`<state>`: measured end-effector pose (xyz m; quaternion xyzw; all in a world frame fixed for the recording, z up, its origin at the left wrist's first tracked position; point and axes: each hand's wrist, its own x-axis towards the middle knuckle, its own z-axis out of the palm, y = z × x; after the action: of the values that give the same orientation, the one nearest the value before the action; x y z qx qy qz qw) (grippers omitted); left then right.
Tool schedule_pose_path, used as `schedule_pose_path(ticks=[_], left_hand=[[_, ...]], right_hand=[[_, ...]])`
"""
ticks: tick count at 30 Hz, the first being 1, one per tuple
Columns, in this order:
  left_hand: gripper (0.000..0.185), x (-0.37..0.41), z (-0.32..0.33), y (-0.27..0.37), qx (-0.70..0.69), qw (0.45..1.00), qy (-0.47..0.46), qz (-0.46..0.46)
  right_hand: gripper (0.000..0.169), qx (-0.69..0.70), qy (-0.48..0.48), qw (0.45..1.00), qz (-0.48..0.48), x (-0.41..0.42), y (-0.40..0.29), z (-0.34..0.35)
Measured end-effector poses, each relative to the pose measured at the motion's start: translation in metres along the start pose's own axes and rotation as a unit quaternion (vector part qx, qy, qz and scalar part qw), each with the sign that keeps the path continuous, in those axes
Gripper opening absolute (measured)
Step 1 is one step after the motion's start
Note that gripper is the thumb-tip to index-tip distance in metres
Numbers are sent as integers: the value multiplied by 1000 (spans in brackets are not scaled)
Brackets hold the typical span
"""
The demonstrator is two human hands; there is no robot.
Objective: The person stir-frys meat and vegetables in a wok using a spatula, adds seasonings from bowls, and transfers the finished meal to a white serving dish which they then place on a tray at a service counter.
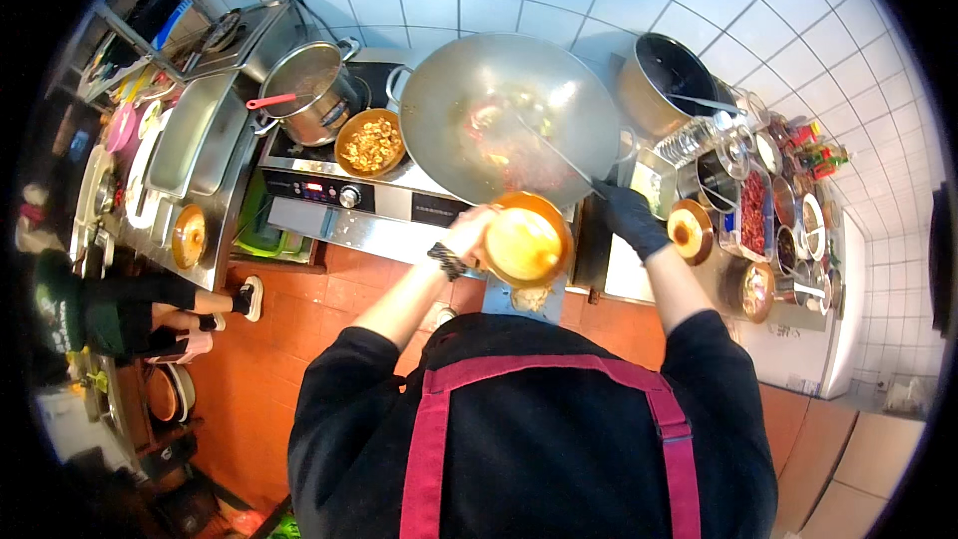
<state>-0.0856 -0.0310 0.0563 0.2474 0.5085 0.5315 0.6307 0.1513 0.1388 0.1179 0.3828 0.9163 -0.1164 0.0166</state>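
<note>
A large steel wok (441,120) stands on the stove, with steaming food (516,150) inside, reddish in places. My bare left hand (473,233) grips an orange-brown bowl (565,239) by its left side, at the wok's near rim. The bowl's inside looks pale and shiny; what it holds, if anything, I cannot tell. My right hand (632,217), in a black glove, is closed around the handle of a long metal utensil (557,152) that slopes down into the wok; its head is hidden by food and steam. A bowl of browned food pieces (372,142) sits left of the wok.
A steel stockpot (314,120) with a pink-handled utensil stands left, near steel trays (187,135). On the right are a deep pot (662,82), a container of red chillies (753,213), small bowls (688,232) and bottles (823,161). A co-worker's legs (202,303) show far left.
</note>
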Motion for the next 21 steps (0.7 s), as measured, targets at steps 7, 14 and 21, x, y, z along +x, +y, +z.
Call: schedule_pose_path(ticks=[7, 14, 21], left_hand=[[40, 32, 116, -58, 49, 990, -37, -126], [42, 71, 187, -123, 185, 981, -36, -46], [43, 84, 197, -143, 95, 991, -48, -81]], right_hand=[[25, -62, -53, 995, -59, -10, -4, -67], [37, -32, -91, 995, 31, 11, 0, -14], [35, -36, -171, 985, 9, 7, 7, -13]])
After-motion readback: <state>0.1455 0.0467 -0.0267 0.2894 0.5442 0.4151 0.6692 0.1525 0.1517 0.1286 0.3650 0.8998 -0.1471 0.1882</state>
